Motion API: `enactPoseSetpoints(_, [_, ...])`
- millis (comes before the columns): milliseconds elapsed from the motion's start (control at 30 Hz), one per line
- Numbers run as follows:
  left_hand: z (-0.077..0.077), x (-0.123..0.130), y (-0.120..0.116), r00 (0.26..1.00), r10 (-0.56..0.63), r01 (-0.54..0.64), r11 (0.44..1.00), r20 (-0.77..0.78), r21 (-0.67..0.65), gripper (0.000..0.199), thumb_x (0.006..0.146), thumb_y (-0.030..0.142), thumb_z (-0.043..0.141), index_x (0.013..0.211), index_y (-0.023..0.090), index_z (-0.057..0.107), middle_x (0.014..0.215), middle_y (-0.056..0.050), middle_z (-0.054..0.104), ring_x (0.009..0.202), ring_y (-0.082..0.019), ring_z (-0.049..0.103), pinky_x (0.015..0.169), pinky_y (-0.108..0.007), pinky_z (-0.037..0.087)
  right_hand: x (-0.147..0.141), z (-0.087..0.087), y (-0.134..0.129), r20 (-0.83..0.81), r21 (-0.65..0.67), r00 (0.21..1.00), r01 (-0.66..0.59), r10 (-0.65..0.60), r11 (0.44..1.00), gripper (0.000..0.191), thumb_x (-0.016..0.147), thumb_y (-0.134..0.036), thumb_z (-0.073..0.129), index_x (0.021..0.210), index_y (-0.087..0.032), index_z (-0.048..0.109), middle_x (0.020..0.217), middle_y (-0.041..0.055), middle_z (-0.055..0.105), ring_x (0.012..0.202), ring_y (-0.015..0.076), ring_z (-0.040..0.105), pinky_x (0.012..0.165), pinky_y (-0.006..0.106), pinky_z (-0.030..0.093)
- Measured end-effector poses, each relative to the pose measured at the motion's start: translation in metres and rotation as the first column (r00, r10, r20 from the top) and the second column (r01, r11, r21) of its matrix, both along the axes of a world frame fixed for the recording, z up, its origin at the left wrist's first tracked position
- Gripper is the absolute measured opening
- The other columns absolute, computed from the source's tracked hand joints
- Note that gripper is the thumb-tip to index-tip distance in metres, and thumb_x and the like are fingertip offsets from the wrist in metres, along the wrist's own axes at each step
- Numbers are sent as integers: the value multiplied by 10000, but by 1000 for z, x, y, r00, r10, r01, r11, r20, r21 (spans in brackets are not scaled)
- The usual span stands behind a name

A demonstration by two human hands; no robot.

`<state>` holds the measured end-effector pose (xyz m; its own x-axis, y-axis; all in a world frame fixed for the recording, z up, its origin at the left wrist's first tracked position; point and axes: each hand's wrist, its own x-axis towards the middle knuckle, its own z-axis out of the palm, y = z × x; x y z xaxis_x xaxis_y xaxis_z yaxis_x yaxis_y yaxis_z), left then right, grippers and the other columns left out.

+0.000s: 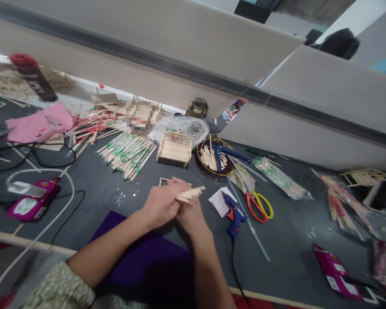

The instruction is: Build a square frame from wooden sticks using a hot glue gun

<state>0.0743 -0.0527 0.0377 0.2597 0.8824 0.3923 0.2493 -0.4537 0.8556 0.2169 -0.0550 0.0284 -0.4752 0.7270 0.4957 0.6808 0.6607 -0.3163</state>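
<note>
My left hand (162,205) is closed around a small bundle of short wooden sticks (191,194), whose pale ends poke out to the right. Pressed against it, my right hand (190,214) is curled round the same bundle; its fingers are partly hidden behind the left. Just beyond my hands, a thin stick frame (162,182) lies on the dark table, partly covered. A small wooden stick model like a bench (174,149) stands farther back. To its right, a round basket (199,165) holds many cut sticks and a blue-handled tool (218,159).
At right lie a blue glue gun (235,219) with its cord, red-and-yellow-handled scissors (260,207) and packaged sticks (281,178). Green-marked sticks (127,154) spread at left, near a magenta box (35,201) and white cable (71,182). A grey partition (131,64) closes the back.
</note>
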Motion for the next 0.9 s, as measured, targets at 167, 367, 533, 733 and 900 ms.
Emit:
enactPoseSetpoints(167, [5,-3,-1,943,46,-59,998,-329,-30,299,916,219,394,1037,197,667,950,-75,742,842,-211,684,742,-300,477,-6,12,-10,113,110,987,-130,118,985,348,928,-72,415,1155,-127,672,1081,147,729,1085,230,645,1056,443,448])
enactPoseSetpoints(367, [9,-12,12,976,151,-196,922,-157,-334,189,958,370,411,976,230,536,704,41,575,647,-154,553,627,-250,371,8,26,-25,-495,125,861,202,-115,971,187,922,-131,539,786,-193,651,587,-15,632,511,116,587,524,243,486])
enactPoseSetpoints(533, [-7,-1,13,987,43,26,905,153,-426,299,911,452,504,745,205,483,678,32,479,653,-139,458,629,-249,342,24,20,-11,-677,-159,567,510,-470,845,97,845,-277,688,811,-207,629,703,-5,629,589,125,579,592,261,490])
enactPoseSetpoints(733, [-9,6,14,926,67,149,839,371,-524,394,844,565,601,758,182,571,620,39,410,594,-117,370,543,-228,282,27,9,1,-613,-401,482,494,-626,772,290,899,-439,580,834,-172,673,646,4,644,435,100,482,492,258,429])
enactPoseSetpoints(900, [-9,9,11,903,-10,249,827,430,-504,447,822,596,625,733,164,546,642,41,409,584,-93,331,540,-219,273,19,9,3,-648,-458,567,244,-509,855,212,818,-373,680,934,-196,671,867,35,697,748,158,638,707,287,511])
